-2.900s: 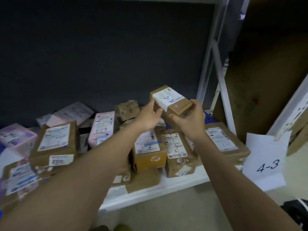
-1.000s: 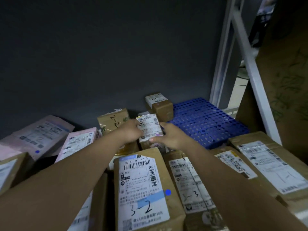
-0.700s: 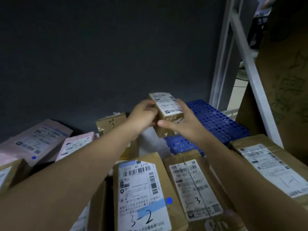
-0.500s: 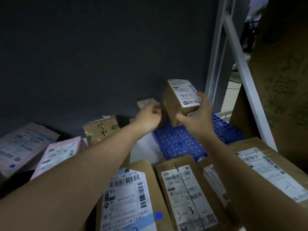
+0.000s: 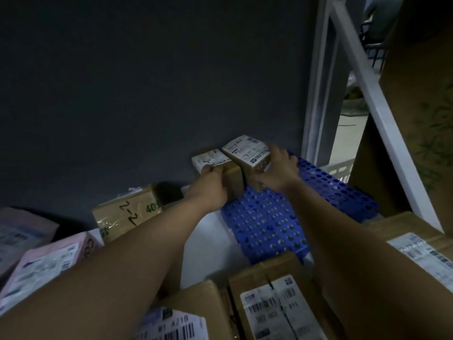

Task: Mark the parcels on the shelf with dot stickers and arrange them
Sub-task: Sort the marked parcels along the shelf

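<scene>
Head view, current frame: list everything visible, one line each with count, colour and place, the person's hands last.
small boxes: 2, brown with white labels, side by side at the back against the wall
perforated mat: 1, blue, on the shelf right of centre, under the right small box
box marked 2-2: 1, brown, back left of centre
padded mailers: 2, pink, far left
front boxes: at least 3, brown with white labels, bottom edge and right
back wall: 1, dark grey
shelf frame: white uprights and brace, right
large cardboard: 1, brown, far right
left hand: grips the left small box
right hand: grips the right small box
</scene>
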